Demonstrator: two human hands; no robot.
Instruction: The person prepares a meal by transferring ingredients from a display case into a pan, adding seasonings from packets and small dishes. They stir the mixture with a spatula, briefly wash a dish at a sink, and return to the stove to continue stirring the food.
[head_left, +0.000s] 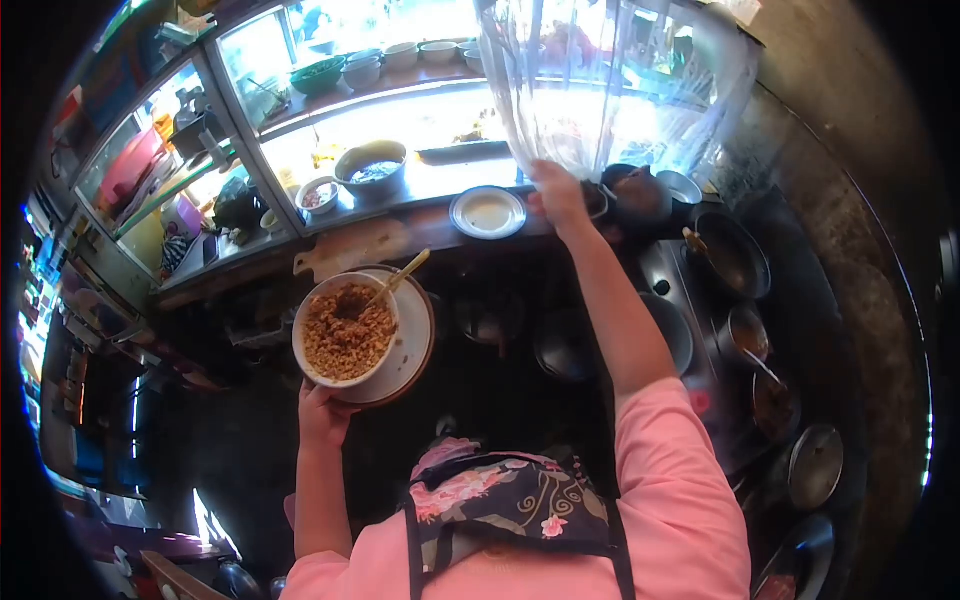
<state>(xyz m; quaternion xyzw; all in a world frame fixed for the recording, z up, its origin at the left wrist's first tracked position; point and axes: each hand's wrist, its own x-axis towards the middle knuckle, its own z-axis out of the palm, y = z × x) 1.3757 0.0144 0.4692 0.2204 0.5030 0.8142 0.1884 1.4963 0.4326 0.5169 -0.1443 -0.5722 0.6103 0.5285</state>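
Note:
My left hand [325, 412] is closed on a white bowl [302, 350] from below. Brown, grainy food [345, 345] fills the bowl, with a darker patch on top, and a yellowish spoon [410, 268] leans in it. White plates [410, 345], apparently stacked, sit under and beside the bowl, against the same hand. My right hand [558, 195] reaches forward with its fingers curled at the lower edge of a sheer white curtain [560, 110]. Close to its left, a white plate [488, 213] rests on the counter ledge.
A glass display case [290, 150] stands ahead, with several bowls [362, 73] on its shelf and a pot [372, 170] inside. A wooden board [350, 250] lies on the ledge. Along the right are a wok [735, 255], a saucepan [748, 335] and a lid [815, 467].

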